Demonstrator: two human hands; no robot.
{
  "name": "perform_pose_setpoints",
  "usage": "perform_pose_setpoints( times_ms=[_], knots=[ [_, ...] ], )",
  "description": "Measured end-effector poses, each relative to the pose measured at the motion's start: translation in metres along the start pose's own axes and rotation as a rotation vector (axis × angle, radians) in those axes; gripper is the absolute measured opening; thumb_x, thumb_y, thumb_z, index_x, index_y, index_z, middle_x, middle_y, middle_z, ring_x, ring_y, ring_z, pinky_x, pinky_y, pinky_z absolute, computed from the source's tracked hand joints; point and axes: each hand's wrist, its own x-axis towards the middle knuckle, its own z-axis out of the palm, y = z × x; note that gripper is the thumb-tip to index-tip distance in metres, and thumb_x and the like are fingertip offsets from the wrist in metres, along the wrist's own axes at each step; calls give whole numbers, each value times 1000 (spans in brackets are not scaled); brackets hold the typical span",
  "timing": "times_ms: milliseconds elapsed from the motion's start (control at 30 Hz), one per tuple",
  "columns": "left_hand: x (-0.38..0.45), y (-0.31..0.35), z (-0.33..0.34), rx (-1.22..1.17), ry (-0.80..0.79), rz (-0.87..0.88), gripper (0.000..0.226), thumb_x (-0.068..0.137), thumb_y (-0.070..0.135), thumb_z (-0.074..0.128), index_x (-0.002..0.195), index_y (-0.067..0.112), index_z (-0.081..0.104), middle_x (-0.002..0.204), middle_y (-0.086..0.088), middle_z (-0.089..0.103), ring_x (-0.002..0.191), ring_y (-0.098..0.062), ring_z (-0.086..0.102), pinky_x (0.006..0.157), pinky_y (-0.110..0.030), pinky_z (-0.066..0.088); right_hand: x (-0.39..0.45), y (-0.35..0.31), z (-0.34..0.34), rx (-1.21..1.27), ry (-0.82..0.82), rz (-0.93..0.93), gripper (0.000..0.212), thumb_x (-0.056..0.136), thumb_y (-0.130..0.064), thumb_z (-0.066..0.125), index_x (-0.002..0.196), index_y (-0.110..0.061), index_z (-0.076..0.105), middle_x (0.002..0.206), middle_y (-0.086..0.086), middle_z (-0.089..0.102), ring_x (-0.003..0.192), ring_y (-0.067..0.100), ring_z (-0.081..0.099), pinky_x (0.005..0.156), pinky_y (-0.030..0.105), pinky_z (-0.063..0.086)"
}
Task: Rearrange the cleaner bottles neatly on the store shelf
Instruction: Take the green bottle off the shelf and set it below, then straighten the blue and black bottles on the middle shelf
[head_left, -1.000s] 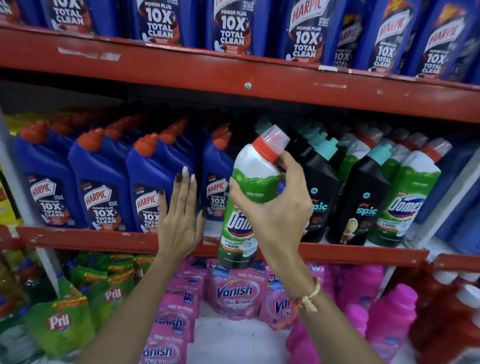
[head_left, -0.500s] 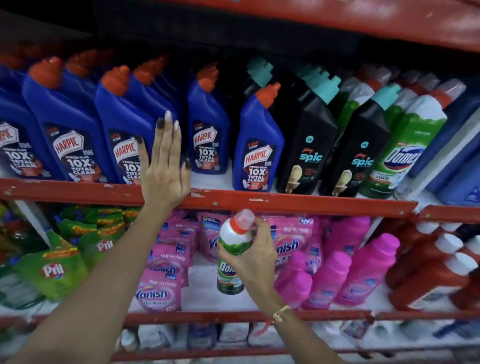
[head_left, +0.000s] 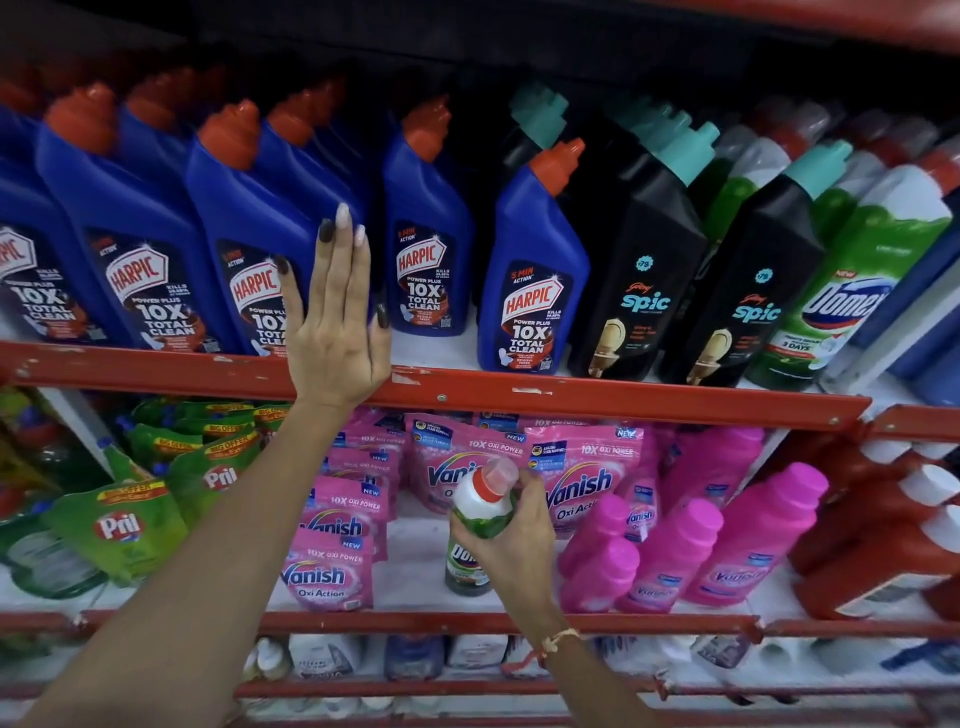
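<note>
My right hand (head_left: 511, 545) grips a green and white Domex bottle (head_left: 475, 519) with a red cap, held upright low in front of the pink Vanish pouches. My left hand (head_left: 335, 322) lies flat, fingers together, against a blue Harpic bottle (head_left: 249, 249) and the red shelf edge (head_left: 571, 397). On that shelf stand several blue Harpic bottles; one of them (head_left: 532, 280) stands alone beside two black Spic bottles (head_left: 649, 280). A green Domex bottle (head_left: 862, 291) leans at the right end.
Pink Vanish pouches (head_left: 327, 566) and pink Vanish bottles (head_left: 675, 561) fill the lower shelf. Green Pril pouches (head_left: 119, 525) lie at the left, red bottles (head_left: 878, 561) at the right. There is a gap between two Harpic bottles on the upper shelf.
My right hand has brought the Domex bottle down from the middle shelf to in front of the lower shelf. The blue Harpic bottle behind it now shows. My left hand stays on the shelf edge.
</note>
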Motion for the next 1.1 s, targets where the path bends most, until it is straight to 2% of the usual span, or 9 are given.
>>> perform_pose_setpoints(
  times_ms=[100,167,333,567,700,767,900,1033,1100],
  knots=[
    [0,0,0,-3,-2,4,56,106,28,22,153,-1,27,159,-19,31,155,-19,10,126,-48,0,-1,3,-3,-5,-17,-32,74,62,-44,87,118,-24,44,107,1,60,99,18,63,82,39,58],
    [0,0,0,-4,-2,10,56,106,28,22,154,-1,26,161,-13,23,155,-18,10,126,-48,0,0,-2,-9,-6,-18,-76,70,65,-52,84,117,-27,44,107,-2,60,98,14,63,81,27,56],
    [0,-1,0,-3,-13,14,56,105,26,24,155,1,23,166,-4,6,155,-20,12,126,-49,0,20,-39,-36,-4,162,-272,59,81,-60,66,117,-15,55,103,-7,56,93,5,53,80,12,46],
    [1,0,-1,-12,-21,11,58,102,23,26,156,2,23,167,-4,6,155,-20,13,126,-49,0,87,-117,-92,102,546,-497,22,88,-13,71,105,-1,62,99,7,63,92,23,62,81,36,55],
    [1,0,-2,-15,-26,2,59,101,22,29,156,2,24,168,-4,9,155,-19,14,126,-48,0,125,-139,-118,98,710,-428,34,87,-8,71,117,1,59,113,12,57,106,26,57,94,36,51],
    [1,0,-2,-15,-33,0,61,99,22,31,156,3,22,168,-5,10,155,-19,14,126,-48,1,139,-140,-124,47,692,-345,53,85,-14,74,130,0,51,124,15,52,116,28,52,103,24,41],
    [1,0,-3,-8,-42,0,62,98,22,32,157,4,22,168,-5,12,155,-18,15,126,-46,2,151,-135,-125,4,615,-212,84,79,-31,79,145,-3,35,140,17,42,129,30,42,99,15,25],
    [1,-1,-2,-11,-47,1,61,100,24,29,157,6,20,168,-5,12,155,-18,15,126,-46,3,144,-140,-118,20,676,-284,75,83,-31,76,143,-4,41,137,16,45,127,25,42,100,5,25],
    [0,0,-2,-15,-51,-1,61,100,25,28,158,7,19,168,-4,12,155,-18,15,126,-48,4,140,-148,-109,4,665,-361,67,85,-28,75,140,-5,46,133,14,49,124,22,43,103,14,33]
  ],
)
